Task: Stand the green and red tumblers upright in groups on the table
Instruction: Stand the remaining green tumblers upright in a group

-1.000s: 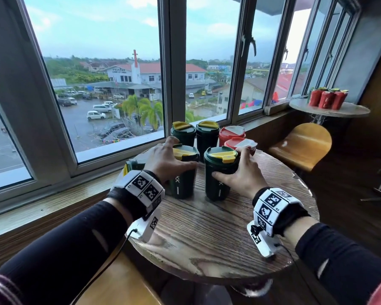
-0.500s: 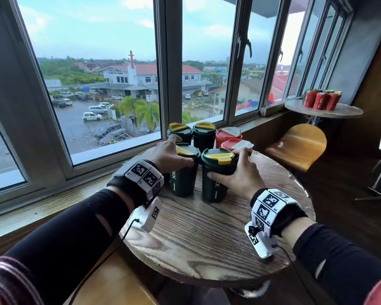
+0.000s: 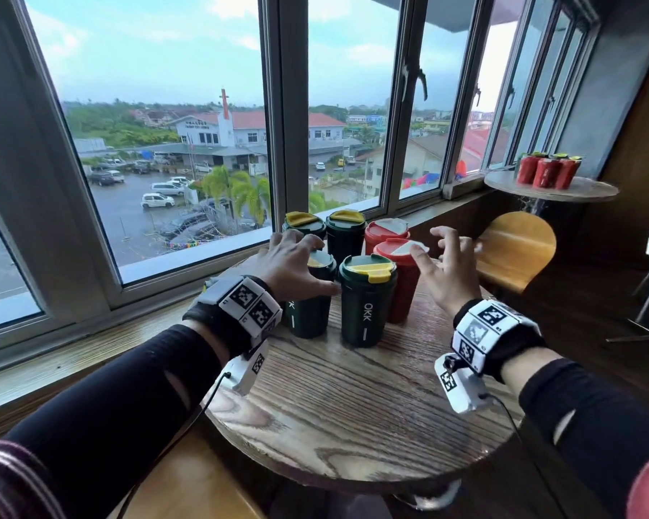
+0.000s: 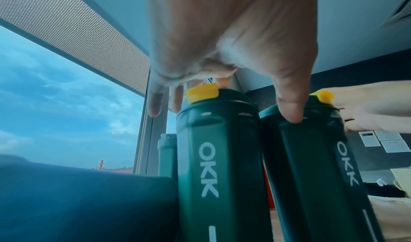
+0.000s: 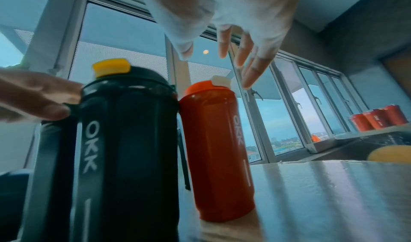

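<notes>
Several green tumblers with yellow flaps stand upright on the round wooden table point(image 3: 353, 413): two at the back point(image 3: 345, 237) and two in front. My left hand point(image 3: 296, 264) hovers over the front-left green tumbler point(image 3: 310, 316), fingers spread around its lid point(image 4: 202, 92) and thumb point(image 4: 291, 112) in front of the front-right green tumbler point(image 3: 366, 305). Two red tumblers point(image 3: 403, 294) stand upright just right of the green ones. My right hand point(image 3: 441, 265) is lifted beside the near red tumbler point(image 5: 218, 149), fingers spread, holding nothing.
A second small round table point(image 3: 585, 189) at the back right carries several upright red tumblers point(image 3: 547, 172). A wooden chair point(image 3: 514, 249) stands between the tables. The window sill point(image 3: 90, 350) runs along the left. The near half of my table is bare wood.
My right hand has let go of the front-right green tumbler and moved up and to the right. My left hand has loosened its hold on the front-left one.
</notes>
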